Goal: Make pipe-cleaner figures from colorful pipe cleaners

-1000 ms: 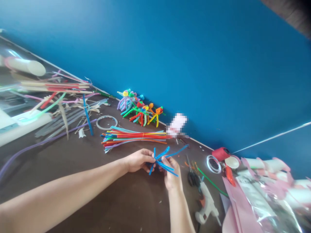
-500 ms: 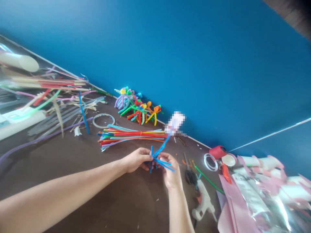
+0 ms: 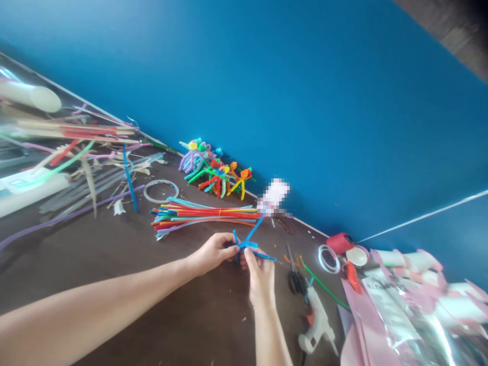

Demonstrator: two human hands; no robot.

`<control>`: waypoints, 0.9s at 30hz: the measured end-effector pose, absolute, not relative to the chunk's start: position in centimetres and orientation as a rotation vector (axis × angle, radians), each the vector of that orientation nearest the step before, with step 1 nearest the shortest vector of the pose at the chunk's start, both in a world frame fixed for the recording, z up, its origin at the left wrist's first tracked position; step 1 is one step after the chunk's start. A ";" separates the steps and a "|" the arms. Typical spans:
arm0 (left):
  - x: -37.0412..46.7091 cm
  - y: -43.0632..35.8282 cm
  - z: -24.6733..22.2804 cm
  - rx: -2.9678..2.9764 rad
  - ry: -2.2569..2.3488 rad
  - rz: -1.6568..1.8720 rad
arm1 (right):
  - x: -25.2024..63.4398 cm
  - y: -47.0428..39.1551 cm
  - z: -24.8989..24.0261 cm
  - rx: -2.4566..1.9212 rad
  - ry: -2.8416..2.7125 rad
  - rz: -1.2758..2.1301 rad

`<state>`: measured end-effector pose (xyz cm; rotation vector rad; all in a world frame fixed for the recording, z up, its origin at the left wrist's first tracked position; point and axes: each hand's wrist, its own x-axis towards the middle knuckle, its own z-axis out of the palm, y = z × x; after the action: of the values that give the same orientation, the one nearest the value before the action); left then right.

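Observation:
Both my hands meet over the dark brown table (image 3: 152, 284), pinching a small bunch of blue pipe cleaners (image 3: 249, 243) twisted together at the middle. My left hand (image 3: 213, 251) grips the bunch from the left. My right hand (image 3: 261, 277) holds it from below and right, fingertips at the twist. One blue end sticks up toward the wall, others fan out to the right. Just beyond my hands lies a bundle of many coloured pipe cleaners (image 3: 202, 213), tied at its middle.
Finished pipe-cleaner figures (image 3: 213, 170) stand against the blue wall. Scissors (image 3: 294, 277), a white glue gun (image 3: 316, 320), tape rings (image 3: 328, 258) (image 3: 161, 190) and a red spool (image 3: 340, 242) lie right. Pink paper and plastic wrap (image 3: 400, 315) fill the right corner; sticks and scraps (image 3: 76, 162) clutter the left.
The spread blue ends have been drawn in and twisted tighter. One long end swung from pointing right to pointing up. My right hand turned and shifted slightly left.

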<state>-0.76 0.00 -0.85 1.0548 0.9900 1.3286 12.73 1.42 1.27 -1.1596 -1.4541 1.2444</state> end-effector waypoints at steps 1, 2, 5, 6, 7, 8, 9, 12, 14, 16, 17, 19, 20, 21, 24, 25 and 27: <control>-0.7 0.0 -0.9 1.147 1.016 1.343 | 12.8 1.4 1.2 -1.176 -1.464 1.241; -0.7 0.0 -0.9 1.236 1.043 1.354 | 12.8 1.4 1.2 -1.194 -1.480 1.244; -0.5 -0.2 -0.9 1.403 1.174 1.369 | 12.9 1.4 0.9 -1.240 -1.520 1.206; -0.4 -0.3 -0.9 1.432 1.227 1.362 | 12.9 1.4 0.8 -1.252 -1.535 1.173; -0.4 -0.4 -0.8 1.461 1.274 1.353 | 12.9 1.4 0.7 -1.264 -1.553 1.131; -0.4 -0.5 -0.7 1.491 1.310 1.343 | 12.9 1.4 0.7 -1.274 -1.574 1.082; -0.4 -0.6 -0.6 1.523 1.337 1.332 | 12.9 1.4 0.7 -1.279 -1.599 1.034; -0.5 -0.8 -0.4 1.573 1.381 1.289 | 13.0 1.5 0.7 -1.269 -1.663 0.944; -0.6 -0.8 -0.3 1.535 1.390 1.268 | 12.9 1.5 0.8 -1.236 -1.675 0.965; -0.7 -0.7 -0.3 1.456 1.363 1.268 | 12.8 1.5 0.7 -1.204 -1.655 1.025; -0.8 -0.6 -0.3 1.399 1.331 1.271 | 12.8 1.5 0.7 -1.189 -1.632 1.061; -0.8 -0.4 -0.4 1.259 1.247 1.280 | 12.7 1.5 0.6 -1.170 -1.568 1.136; -0.7 -0.4 -0.4 1.193 1.205 1.281 | 12.6 1.5 0.5 -1.165 -1.531 1.173; -0.7 -0.3 -0.4 1.142 1.177 1.282 | 12.6 1.5 0.5 -1.159 -1.494 1.213; -0.7 -0.3 -0.2 1.160 1.193 1.279 | 12.5 1.5 0.7 -1.170 -1.440 1.261; -0.7 -0.3 -0.1 1.204 1.229 1.266 | 12.5 1.5 0.8 -1.180 -1.453 1.240; -0.7 -0.3 0.0 1.277 1.329 1.236 | 12.5 1.5 1.0 -1.196 -1.512 1.178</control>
<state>-0.68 -0.27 0.02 1.2771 1.3290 1.2356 12.52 1.49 0.96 -1.1965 -1.5124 1.1784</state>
